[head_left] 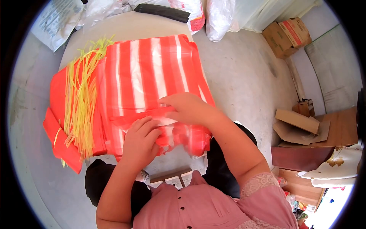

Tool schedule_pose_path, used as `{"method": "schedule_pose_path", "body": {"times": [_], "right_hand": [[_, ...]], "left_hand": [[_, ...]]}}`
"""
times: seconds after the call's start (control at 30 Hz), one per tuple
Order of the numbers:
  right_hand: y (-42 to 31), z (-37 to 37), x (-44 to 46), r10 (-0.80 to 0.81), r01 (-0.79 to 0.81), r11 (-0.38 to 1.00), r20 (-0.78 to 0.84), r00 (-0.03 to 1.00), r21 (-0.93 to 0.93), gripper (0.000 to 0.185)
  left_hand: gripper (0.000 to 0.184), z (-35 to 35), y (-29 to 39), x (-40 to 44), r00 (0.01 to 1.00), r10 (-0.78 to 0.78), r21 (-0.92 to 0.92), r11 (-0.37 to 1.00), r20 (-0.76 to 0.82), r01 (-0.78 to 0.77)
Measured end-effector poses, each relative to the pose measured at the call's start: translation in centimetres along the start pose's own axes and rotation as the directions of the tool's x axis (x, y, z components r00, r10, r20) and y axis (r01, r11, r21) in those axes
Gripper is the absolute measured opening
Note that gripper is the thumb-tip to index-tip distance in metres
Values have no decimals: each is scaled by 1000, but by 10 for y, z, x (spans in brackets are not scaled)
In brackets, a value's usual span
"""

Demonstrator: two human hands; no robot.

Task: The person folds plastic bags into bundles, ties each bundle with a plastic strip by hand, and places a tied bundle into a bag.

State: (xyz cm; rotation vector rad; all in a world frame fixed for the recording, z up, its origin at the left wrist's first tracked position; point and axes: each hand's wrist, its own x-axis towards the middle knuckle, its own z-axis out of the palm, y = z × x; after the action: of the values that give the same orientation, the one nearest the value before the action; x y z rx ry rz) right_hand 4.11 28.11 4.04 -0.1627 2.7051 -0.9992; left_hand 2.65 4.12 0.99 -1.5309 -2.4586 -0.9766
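Observation:
A stack of red-and-white striped plastic sheets [145,72] lies over the table and hangs past its near edge. Along the near part of the top sheet runs a narrow folded red edge. My left hand [140,140] has its fingers curled on this fold. To its right, my right hand [191,108] holds the other end of the fold between thumb and fingers; part of the grip is hidden. Below both hands the sheet hangs loose and crumpled. A bundle of thin yellow strips [82,103] lies across the left part of the red plastic.
A black rolled bundle [162,12] rests at the table's [114,26] far side, near white plastic sacks [220,17]. Cardboard boxes [286,36] stand on the floor at far right. An opened carton [301,128] lies on a brown cabinet [301,157] to the right.

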Motion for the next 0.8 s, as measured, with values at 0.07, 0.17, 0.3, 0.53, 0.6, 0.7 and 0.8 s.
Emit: {"method": "schedule_pose_path", "body": {"times": [0.07,0.17,0.3,0.53,0.6,0.7,0.8], "right_hand": [[0,4,1,-15,15,1000,-19,1000,1,43],[-2,1,1,-2,9,991,-51,999,137,41],[1,-22,-13,56,-38,924,-36,998,381,30],[0,-27,-37,37,-8,879,-52,998,477,23],[-2,-26,-39,-33,43,932,-34,999,360,21],[-2,-33,-45,-112,87,956,74,991,279,20],[9,-46,-52,-113,65,952,145,983,299,19]], "left_hand": [[35,1,-2,-1,1000,-25,-22,999,-5,25],[41,2,-5,-8,987,-150,-89,986,-60,145],[51,0,-11,-15,919,-372,-294,900,-134,321],[89,4,7,5,863,-506,-763,565,-19,314],[75,5,21,16,852,-523,-755,549,24,359],[51,4,27,20,808,-565,-563,619,164,547],[32,9,33,16,953,-302,-362,884,38,295]]}}
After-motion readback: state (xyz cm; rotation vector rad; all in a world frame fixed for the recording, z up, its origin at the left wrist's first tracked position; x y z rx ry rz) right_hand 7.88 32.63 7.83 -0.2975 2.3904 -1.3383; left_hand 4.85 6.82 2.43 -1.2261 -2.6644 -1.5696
